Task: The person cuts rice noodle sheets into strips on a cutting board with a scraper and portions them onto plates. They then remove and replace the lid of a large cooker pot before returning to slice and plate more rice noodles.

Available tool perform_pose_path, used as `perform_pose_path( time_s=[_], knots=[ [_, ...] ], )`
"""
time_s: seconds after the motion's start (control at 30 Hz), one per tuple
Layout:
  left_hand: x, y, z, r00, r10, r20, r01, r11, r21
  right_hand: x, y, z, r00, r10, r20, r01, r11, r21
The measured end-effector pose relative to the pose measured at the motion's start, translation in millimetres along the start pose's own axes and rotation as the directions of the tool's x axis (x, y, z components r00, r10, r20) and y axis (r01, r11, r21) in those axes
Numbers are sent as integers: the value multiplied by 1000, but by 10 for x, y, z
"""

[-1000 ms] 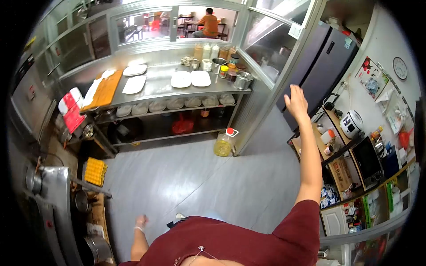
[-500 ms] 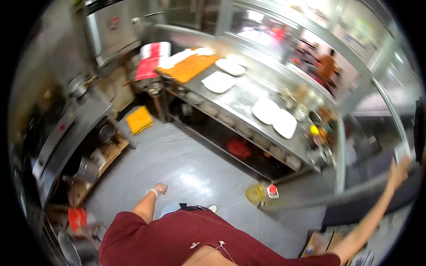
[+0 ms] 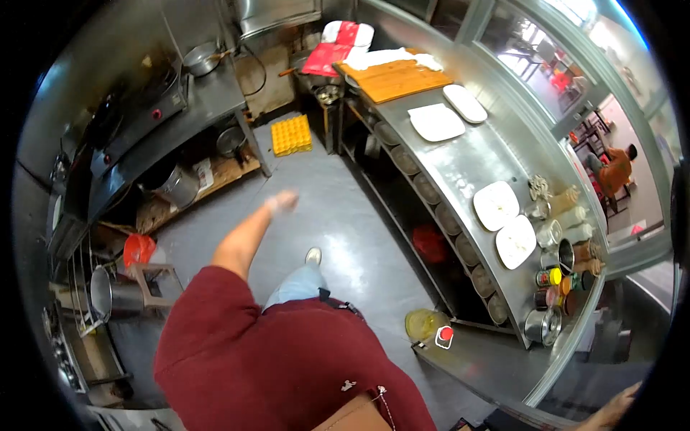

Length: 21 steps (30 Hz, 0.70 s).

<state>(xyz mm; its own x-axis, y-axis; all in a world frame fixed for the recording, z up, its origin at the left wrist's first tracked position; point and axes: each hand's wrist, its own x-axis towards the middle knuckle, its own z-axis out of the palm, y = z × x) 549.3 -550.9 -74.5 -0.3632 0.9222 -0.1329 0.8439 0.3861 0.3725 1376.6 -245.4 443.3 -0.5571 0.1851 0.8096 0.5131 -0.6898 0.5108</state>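
Observation:
My left hand [image 3: 284, 202] hangs over the grey floor with a pale band at the wrist. It is smeared by motion and touches nothing that I can see. At the lower right edge my right hand [image 3: 624, 404] shows only in part, near the glass partition; its fingers are cut off and unclear. Nearest to it on the steel counter [image 3: 478, 154] stands a lidded metal pot [image 3: 543, 326]. White plates [image 3: 437, 123] and an orange cutting board [image 3: 395, 77] with a white cloth lie farther back on the counter.
Yellow egg trays [image 3: 291, 135] lie on the floor near the stove bench [image 3: 208, 97]. An oil jug [image 3: 424, 325] stands by the counter's near end. At left are a red bucket [image 3: 138, 250] and a stool [image 3: 154, 286]. A person [image 3: 616, 171] sits beyond the window.
The view has swung left, bringing the stove side into fuller view. My left hand has swung forward and up in view. My right arm has dropped towards the lower right corner.

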Motion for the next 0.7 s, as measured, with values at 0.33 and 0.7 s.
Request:
perform_pose_path(
  time_s=[0.33,0.7],
  knots=[
    [1505,2470,-2167,737,576,-353,-635,769,-73,1667,-1554,-2557,993,36,109,-78,-481,873],
    [2186,587,-2191,977,203,67,-128,808,-576,2970,-2635,-2992,997,71,-20,38,-275,961]
  ],
)
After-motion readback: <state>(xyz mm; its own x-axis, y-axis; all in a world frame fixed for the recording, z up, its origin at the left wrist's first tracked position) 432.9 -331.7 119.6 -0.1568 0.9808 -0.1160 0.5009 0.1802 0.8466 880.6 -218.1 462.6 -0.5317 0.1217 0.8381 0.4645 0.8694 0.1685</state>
